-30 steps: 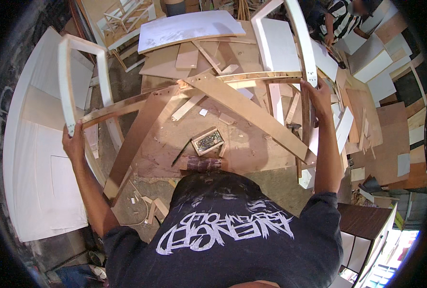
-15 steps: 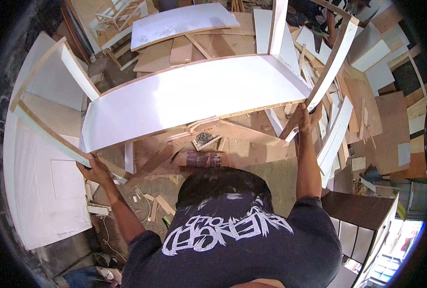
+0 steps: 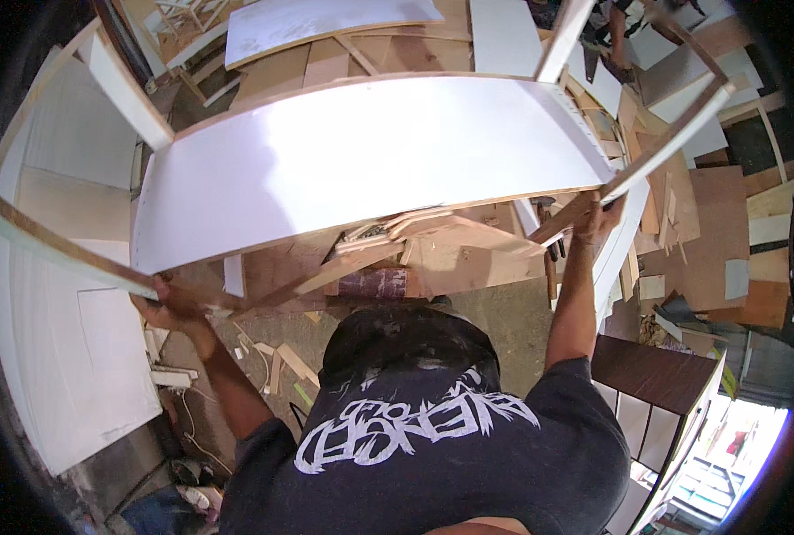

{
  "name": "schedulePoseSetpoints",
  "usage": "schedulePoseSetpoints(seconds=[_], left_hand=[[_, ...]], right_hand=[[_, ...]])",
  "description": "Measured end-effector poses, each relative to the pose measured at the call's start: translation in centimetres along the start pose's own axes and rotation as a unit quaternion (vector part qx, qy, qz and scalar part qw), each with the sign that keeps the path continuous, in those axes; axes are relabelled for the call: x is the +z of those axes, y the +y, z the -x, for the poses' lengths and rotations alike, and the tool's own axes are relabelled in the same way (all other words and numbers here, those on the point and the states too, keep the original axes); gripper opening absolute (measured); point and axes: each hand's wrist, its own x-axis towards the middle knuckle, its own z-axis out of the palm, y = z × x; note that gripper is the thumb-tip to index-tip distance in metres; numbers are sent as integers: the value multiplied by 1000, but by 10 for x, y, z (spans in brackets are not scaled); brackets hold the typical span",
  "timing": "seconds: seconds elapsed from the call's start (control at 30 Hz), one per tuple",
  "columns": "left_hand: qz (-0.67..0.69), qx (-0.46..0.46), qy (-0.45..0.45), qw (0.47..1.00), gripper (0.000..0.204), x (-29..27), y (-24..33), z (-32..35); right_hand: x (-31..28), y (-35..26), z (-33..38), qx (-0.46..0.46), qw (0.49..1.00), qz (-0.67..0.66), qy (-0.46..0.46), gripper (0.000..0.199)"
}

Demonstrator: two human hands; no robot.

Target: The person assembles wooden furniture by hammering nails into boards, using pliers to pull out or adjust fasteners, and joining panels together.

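A long white panel [image 3: 370, 160] with raw wooden edges spans the view in front of me, with a white-faced upright at each corner, like a furniture frame. My left hand [image 3: 172, 308] is closed around its near left corner, where one upright [image 3: 67, 245] begins. At the near right corner my right hand [image 3: 596, 223] wraps the frame just below another upright [image 3: 669, 143]. The two far uprights, a left one [image 3: 129, 85] and a right one [image 3: 564, 40], rise from the panel's back corners. Parts of my fingers are hidden under the frame.
Below the frame stands a wooden bench [image 3: 450, 259] with stacked wood strips [image 3: 383, 234]. A large white panel [image 3: 102, 366] leans at left. Wood sheets [image 3: 718, 232] lie at right, near a dark-topped cabinet [image 3: 651, 373]. Offcuts [image 3: 285, 361] litter the floor. Another person's arm [image 3: 618, 36] shows at the far right.
The frame looks larger and nearer, its uprights spreading outward in the picture. My left hand has shifted slightly left, and my right hand slightly right. Both keep their hold.
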Motion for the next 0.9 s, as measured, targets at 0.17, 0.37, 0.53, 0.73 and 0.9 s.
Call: schedulePoseSetpoints(seconds=[0.17,0.37,0.53,0.73,0.9], left_hand=[[33,13,22,999,58,59,28,32],[27,49,23,998,57,68,0,40],[8,74,44,996,47,61,-21,36],[-112,94,76,986,68,53,-43,40],[-66,64,94,991,88,75,-12,74]], right_hand=[[-5,13,-8,-14,996,-66,62,89],[-34,81,-1,-25,996,-15,89,91],[-16,53,6,-9,998,27,61,92],[-9,50,26,-15,998,-10,63,100],[-27,72,58,-55,994,60,76,100]])
